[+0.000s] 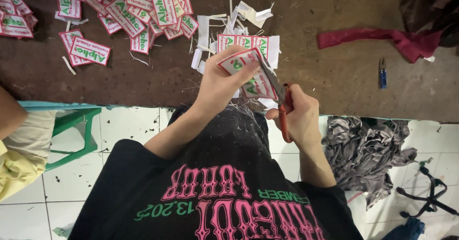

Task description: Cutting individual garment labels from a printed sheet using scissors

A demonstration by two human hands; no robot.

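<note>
Brown tabletop [334, 77] spans the view above a white tiled floor. Left hand [220, 80] pinches a strip of labels [248, 70] by its upper edge, fingers closed on it. Right hand [299, 113] is closed around orange-handled scissors [279, 99], blades meeting the strip's right side. Cut labels [138, 8] pile at upper left; paper scraps [229, 22] lie just beyond the hands.

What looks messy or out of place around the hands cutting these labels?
White paper offcuts lie scattered on the brown table above the left hand, which holds a strip of red-bordered labels that the right hand cuts with orange-handled scissors. Small scraps dot the tiled floor, and grey cloth lies crumpled there.
</note>
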